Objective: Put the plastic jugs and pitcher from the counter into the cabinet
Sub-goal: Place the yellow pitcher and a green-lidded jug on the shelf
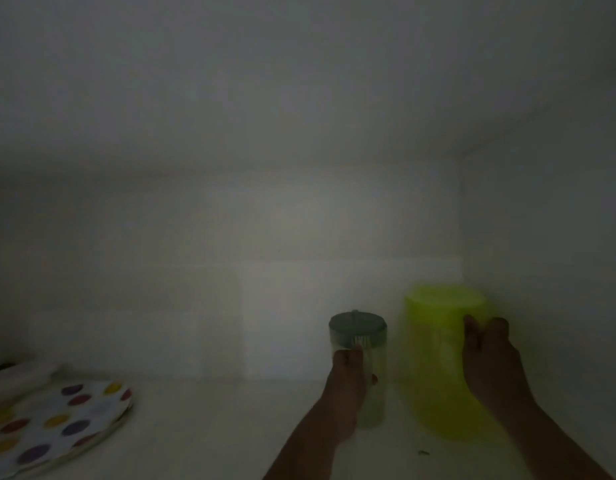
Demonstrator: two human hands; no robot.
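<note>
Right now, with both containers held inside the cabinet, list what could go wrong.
1. The left hand grips the clear grey-lidded jug close beside the green pitcher held by the right hand; they may knock together.
2. The pitcher sits near the right cabinet wall and could bump it.
3. The dim, blurred view makes judging footing on the shelf hard.

A dim white cabinet shelf (213,427) carries a polka-dot plate (57,424) at eight o'clock, a grey-lidded clear pitcher (362,341) and a blurred lime-green jug (434,368) at four o'clock.
</note>
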